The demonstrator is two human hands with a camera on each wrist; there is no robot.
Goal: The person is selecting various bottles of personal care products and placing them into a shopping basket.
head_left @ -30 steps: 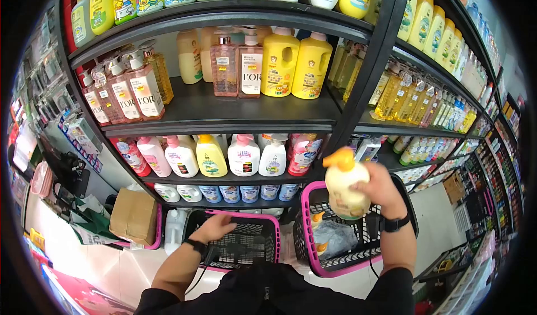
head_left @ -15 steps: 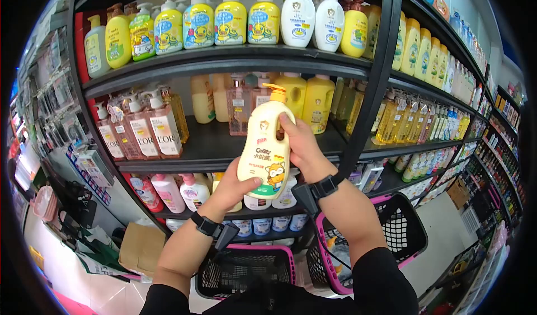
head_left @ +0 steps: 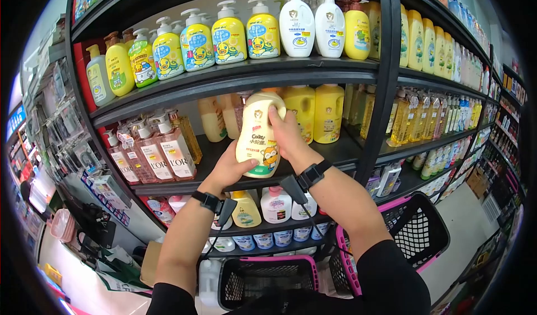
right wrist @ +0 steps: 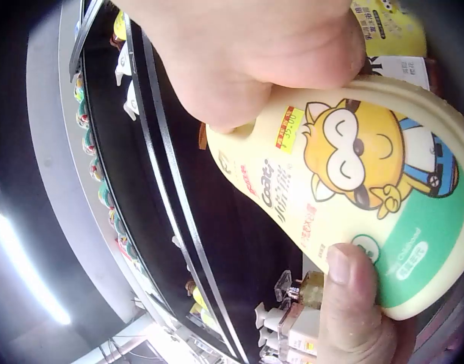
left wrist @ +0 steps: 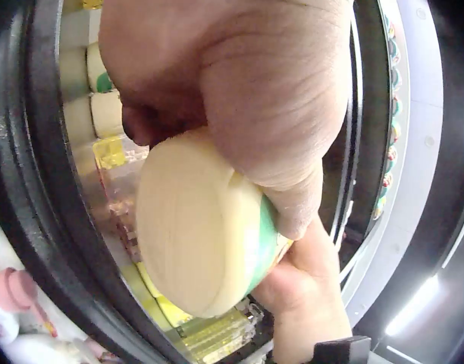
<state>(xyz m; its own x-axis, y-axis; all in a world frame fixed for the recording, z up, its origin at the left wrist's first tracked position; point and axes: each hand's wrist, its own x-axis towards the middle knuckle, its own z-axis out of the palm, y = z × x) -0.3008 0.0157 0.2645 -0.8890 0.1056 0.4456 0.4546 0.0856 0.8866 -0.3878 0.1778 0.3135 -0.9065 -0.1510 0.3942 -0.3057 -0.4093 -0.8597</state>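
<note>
A cream pump bottle [head_left: 258, 130] with a cartoon animal and a green band on its label is held up before the middle shelf. My right hand [head_left: 286, 133] grips it by the handle at its upper side. My left hand [head_left: 230, 167] holds its lower end, the thumb lying across the front near the green band. In the left wrist view the bottle's flat base [left wrist: 194, 227] faces the camera. The right wrist view shows the label [right wrist: 353, 167] with a yellow price sticker. The bottle's orange top sits at the edge of the upper shelf in the head view.
Behind the bottle, yellow handled bottles [head_left: 328, 113] and pink pump bottles [head_left: 154, 155] stand on the middle shelf. Duck-print pump bottles [head_left: 229, 38] line the shelf above [head_left: 235, 75]. Below are two black baskets with pink rims, one in the middle [head_left: 268, 262], one at right [head_left: 439, 220].
My right hand has lifted the bottle from over the right basket to the middle shelf. My left hand has come up from the middle basket and taken hold of its lower end.
</note>
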